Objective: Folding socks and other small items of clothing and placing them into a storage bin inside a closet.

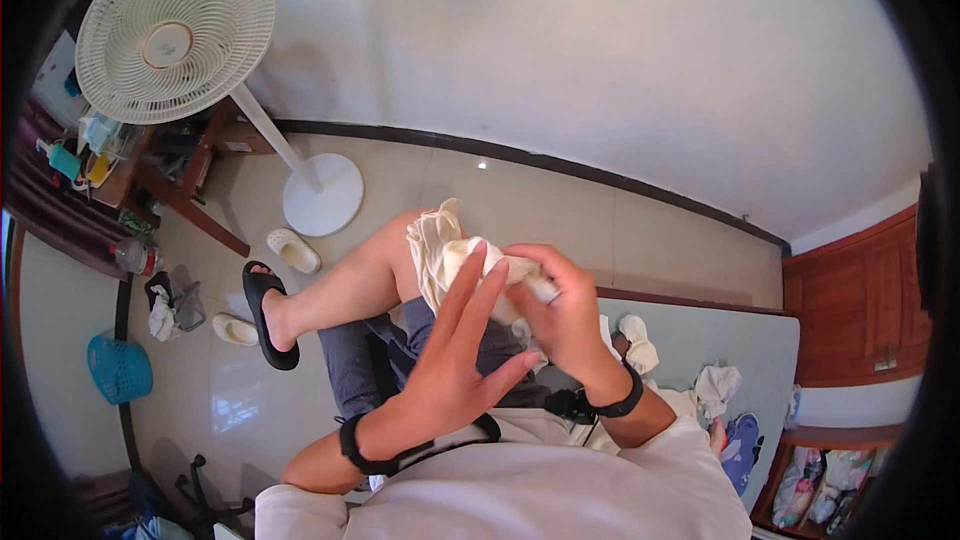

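A bunched cream cloth (480,259), possibly a sock, lies between my hands above my raised leg. The thumb and fingers of my right hand (566,311) pinch it from the right. My left hand (461,360) is spread, its palm free and its fingertips against the near side of the cloth. More cream fabric (429,255) drapes over my knee in loose folds; whether it is one piece with the cloth in my hand, I cannot tell. Dark grey shorts (495,345) show behind my fingers. Both wrists carry black straps.
To my right, a pale green bed surface (697,337) bears a cream cloth bundle (637,345), a white cloth (718,390) and a blue item (741,450). A white pedestal fan (322,195), pale clogs (294,251) and a blue basket (120,367) stand on the tiled floor.
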